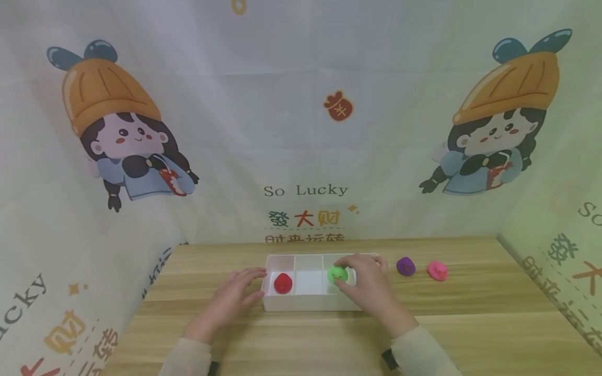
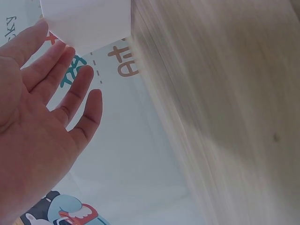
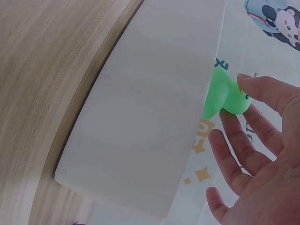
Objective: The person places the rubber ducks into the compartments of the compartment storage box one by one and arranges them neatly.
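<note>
A white three-compartment box (image 1: 310, 303) sits on the table. In its right compartment, my right hand (image 1: 371, 284) pinches a green rubber duck (image 1: 337, 274) between thumb and fingers. The right wrist view shows the duck (image 3: 227, 93) partly above the box rim, its lower part hidden by the wall. My left hand (image 1: 232, 292) has its fingers stretched out at the box's left end; in the left wrist view the fingertips reach the white end wall (image 2: 93, 23). A red rubber duck (image 1: 283, 283) lies in the left compartment. The middle compartment shows its bare white floor.
Right of the box, a purple duck (image 1: 406, 266) and a pink duck (image 1: 438, 270) rest on the wooden table (image 1: 301, 344). A printed cloth (image 1: 301, 130) hangs behind the table's back edge and along both sides.
</note>
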Motion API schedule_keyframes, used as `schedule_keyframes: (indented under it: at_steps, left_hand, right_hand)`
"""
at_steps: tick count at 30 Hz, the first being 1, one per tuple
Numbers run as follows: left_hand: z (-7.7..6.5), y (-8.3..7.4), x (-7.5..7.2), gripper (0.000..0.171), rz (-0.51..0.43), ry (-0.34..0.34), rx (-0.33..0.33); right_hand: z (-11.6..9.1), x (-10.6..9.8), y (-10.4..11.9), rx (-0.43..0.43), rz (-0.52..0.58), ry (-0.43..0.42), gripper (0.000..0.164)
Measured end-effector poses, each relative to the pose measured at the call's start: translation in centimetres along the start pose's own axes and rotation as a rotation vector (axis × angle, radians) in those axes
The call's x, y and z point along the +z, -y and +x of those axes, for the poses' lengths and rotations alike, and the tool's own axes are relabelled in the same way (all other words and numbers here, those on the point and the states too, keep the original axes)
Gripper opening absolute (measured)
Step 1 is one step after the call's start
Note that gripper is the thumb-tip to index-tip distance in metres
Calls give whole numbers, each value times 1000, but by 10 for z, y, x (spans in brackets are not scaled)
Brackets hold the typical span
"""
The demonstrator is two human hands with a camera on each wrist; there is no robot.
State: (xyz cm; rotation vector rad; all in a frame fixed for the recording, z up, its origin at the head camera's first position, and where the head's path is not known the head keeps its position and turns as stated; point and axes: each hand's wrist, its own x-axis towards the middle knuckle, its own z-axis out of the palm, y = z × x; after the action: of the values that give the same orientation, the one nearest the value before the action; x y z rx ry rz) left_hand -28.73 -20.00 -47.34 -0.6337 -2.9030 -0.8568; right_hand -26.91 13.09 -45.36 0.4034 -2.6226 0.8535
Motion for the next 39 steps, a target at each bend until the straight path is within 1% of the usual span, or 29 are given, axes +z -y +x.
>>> schedule_keyframes:
  at_steps: [9,14,20,27,35,39]
  left_hand:
    - [-2,-1,0,47,3,-11,-2]
    - [-2,0,1,48,-10,-21,0]
    - [-1,-1,1,48,-13,-14,-18]
    - [0,-2,1,47,-9,-12,-17]
    - [1,-3,1,47,-11,-9,-26]
    - [0,-3,1,47,-13,-9,-29]
  right_hand:
    - [-1,3,5,-2,19,-2,33]
    - [1,7,7,-11,15,-8,32]
    - [2,10,9,-13,8,1,31]
    - [2,13,14,-49,17,-4,30]
    - [2,17,17,-32,31,7,30]
    - [3,19,18,-46,26,1,31]
